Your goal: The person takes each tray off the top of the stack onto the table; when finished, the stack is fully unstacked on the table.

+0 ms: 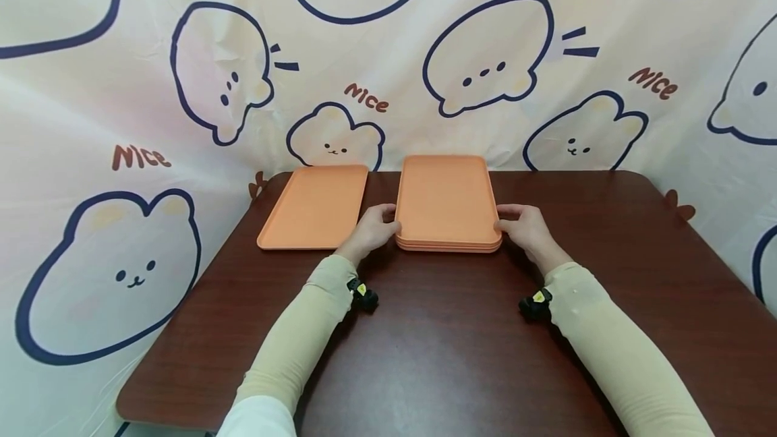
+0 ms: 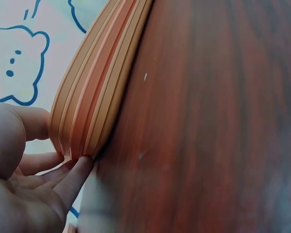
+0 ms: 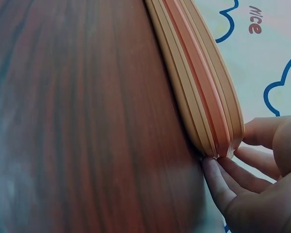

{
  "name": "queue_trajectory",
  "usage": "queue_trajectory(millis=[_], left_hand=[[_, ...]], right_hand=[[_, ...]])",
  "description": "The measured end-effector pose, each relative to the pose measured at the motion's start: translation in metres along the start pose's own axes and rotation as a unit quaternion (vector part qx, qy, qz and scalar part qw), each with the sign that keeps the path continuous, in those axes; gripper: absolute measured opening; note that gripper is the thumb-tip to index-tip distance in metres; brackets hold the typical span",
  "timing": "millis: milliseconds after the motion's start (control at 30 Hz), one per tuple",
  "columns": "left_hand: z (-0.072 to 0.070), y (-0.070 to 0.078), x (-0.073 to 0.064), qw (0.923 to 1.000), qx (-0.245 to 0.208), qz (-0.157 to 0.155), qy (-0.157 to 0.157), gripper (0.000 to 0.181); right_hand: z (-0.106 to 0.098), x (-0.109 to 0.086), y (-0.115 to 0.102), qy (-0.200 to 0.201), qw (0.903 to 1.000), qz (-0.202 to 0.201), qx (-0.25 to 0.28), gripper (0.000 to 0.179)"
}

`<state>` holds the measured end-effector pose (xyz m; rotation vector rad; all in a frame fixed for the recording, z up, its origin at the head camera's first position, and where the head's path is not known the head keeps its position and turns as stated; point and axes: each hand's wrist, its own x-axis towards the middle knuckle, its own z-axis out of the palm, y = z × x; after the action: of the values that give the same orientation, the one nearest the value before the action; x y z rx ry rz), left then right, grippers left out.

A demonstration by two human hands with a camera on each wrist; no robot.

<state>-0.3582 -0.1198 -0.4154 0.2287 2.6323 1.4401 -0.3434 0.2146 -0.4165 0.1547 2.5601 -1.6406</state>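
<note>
A stack of several orange rectangular trays [image 1: 446, 197] lies near the back of the dark table, its layered rims [image 2: 87, 87] seen edge-on in the left wrist view. My left hand [image 1: 373, 229] holds the stack's left side, thumb and fingertips against the tray edges. On the opposite side my right hand [image 1: 529, 231] grips the rims in the same way, its fingertips spread across the layers in the right wrist view. To the left of the stack lies another flat orange tray [image 1: 315, 208], just beyond my left hand.
The dark wood-grain table [image 1: 425, 342] has rounded corners. Behind it hangs a pale cloth [image 1: 400, 59] printed with blue-outlined cartoon animals. Small black wrist cameras [image 1: 363, 295] sit on both sleeves, low over the tabletop.
</note>
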Motion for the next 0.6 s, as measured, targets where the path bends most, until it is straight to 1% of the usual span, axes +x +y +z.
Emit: queue_trajectory(millis=[100,200,333,433,467,533,600], left_hand=[[-0.001,0.0,0.001,1.0,0.005,0.002,0.003,0.061],[-0.005,-0.005,-0.001,0.9999,0.009,0.004,0.003,0.061],[-0.012,-0.011,-0.004,0.9985,0.053,0.014,0.008,0.06],[-0.019,-0.013,-0.005,0.995,0.096,0.02,0.015,0.06],[-0.022,-0.014,-0.006,0.9942,0.104,0.02,0.017,0.061],[-0.027,-0.015,-0.006,0.9937,0.109,0.016,0.019,0.061],[-0.033,-0.017,-0.006,0.9947,0.101,0.004,0.019,0.062]], right_hand=[[0.002,0.001,-0.001,0.001,1.0,-0.005,0.002,0.055],[0.007,0.002,-0.002,-0.005,1.0,-0.006,0.0,0.054],[0.016,0.003,-0.005,-0.013,0.9999,-0.006,-0.001,0.054],[0.023,0.004,-0.009,-0.018,0.9998,-0.009,-0.003,0.054],[0.026,0.004,-0.01,-0.018,0.9998,-0.01,-0.004,0.054],[0.032,0.005,-0.013,-0.019,0.9997,-0.014,-0.005,0.054],[0.038,0.006,-0.017,-0.02,0.9996,-0.019,-0.01,0.053]])
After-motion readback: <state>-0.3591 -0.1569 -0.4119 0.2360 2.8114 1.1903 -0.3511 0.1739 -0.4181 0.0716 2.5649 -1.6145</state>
